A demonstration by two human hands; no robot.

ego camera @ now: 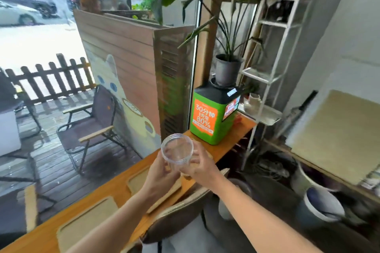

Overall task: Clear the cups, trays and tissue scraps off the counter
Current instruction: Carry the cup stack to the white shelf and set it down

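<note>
Both hands closed on clear round plastic cup (177, 151): left hand (162, 172), right hand (202, 167). Looked empty, blur-limited. Best kept upright, carried clear of orange wooden counter (222, 150).

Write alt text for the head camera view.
Both hands, left hand and right hand, hold a clear plastic cup above a wooden counter by a window. Beige trays lie on the counter; a green box stands at its far end.
</note>
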